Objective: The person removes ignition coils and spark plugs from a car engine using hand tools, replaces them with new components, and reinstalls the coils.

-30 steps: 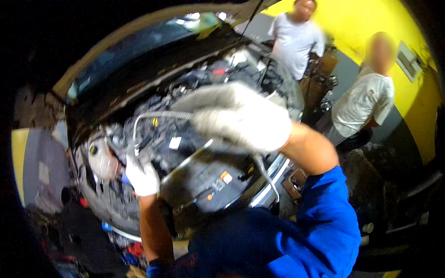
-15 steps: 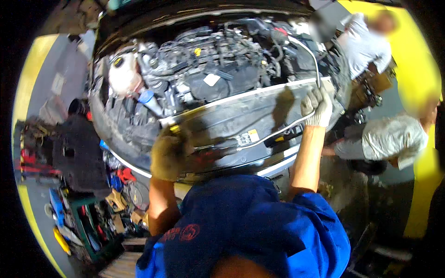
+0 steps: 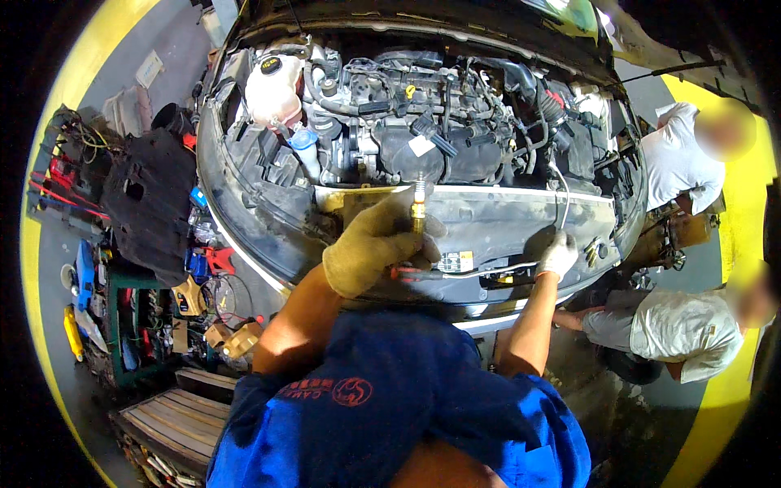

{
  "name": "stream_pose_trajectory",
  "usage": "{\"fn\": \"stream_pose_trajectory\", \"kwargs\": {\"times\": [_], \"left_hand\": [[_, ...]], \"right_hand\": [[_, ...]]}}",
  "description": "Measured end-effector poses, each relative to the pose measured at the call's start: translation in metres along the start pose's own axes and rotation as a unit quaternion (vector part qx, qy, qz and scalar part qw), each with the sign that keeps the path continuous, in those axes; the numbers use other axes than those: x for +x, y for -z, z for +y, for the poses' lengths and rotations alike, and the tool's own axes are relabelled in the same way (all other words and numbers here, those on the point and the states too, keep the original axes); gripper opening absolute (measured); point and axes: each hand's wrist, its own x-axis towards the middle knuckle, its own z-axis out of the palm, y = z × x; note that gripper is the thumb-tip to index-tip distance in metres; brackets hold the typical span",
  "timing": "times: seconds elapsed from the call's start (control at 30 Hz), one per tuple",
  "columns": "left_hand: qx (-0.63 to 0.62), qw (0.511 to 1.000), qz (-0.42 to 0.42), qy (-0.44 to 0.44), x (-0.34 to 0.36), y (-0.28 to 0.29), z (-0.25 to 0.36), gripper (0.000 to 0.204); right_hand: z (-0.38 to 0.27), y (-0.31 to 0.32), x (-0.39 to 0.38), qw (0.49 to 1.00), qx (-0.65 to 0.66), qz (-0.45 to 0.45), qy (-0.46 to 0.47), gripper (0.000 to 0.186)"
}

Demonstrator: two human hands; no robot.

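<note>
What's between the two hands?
In the head view, a thin grey tube stretches between the left hand and the right hand, with a sticker just above it.

brass-coloured fitting now visible, left grip moved rightward

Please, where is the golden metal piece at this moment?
Near the middle of the head view, the golden metal piece is held in the left hand, below the white label on the engine.
</note>
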Motion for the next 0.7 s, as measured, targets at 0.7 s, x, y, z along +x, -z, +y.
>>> {"fn": "stream_pose_trajectory", "kwargs": {"times": [0.7], "left_hand": [[0.353,0.929,0.015,-0.109,0.0,-0.016,0.003,0.032]], "right_hand": [[-0.02,0.018,-0.041,0.874,-0.474,0.078,0.077,0.047]]}}
